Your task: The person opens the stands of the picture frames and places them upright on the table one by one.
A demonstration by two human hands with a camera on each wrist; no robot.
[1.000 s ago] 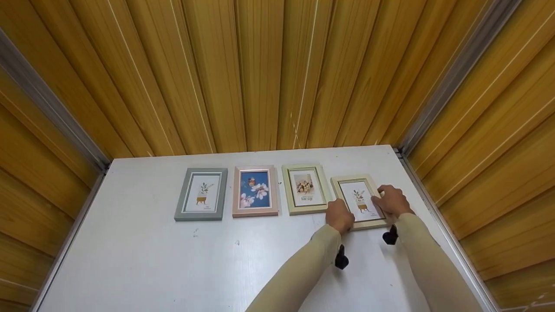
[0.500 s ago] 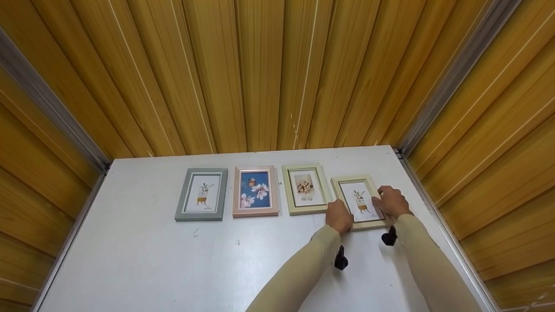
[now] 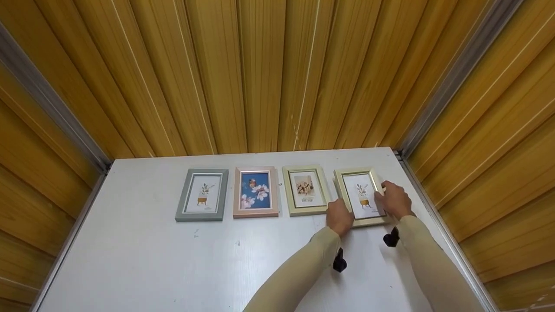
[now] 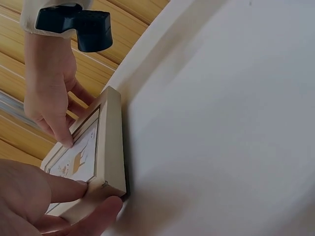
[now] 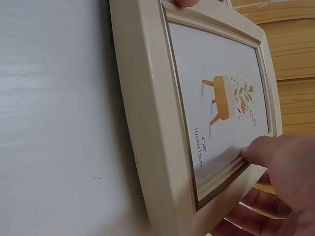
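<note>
A cream picture frame point(image 3: 363, 197) with a potted-plant print is held by both hands at the right end of a row of frames. My left hand point(image 3: 339, 218) grips its lower left side, and my right hand point(image 3: 395, 200) grips the right side. In the left wrist view, the left thumb lies on the face of the frame point(image 4: 110, 142), with a finger at its lower corner. The right wrist view shows the right thumb point(image 5: 258, 150) on the frame's inner border, other fingers behind the edge. Whether the frame's back touches the white panel point(image 3: 260, 268) is hidden.
To the left are a pale green frame point(image 3: 305, 190), a pink frame point(image 3: 256, 193) with a blossom picture, and a grey-green frame point(image 3: 201, 195). Yellow wood-look panels point(image 3: 260, 78) lie beyond the panel's top edge. A metal rail point(image 3: 446, 221) runs along the right side.
The cream frame has shifted upward and slightly right, its top edge closer to level with its neighbours. My right hand rose a little with it; the left hand stayed nearly in place.
</note>
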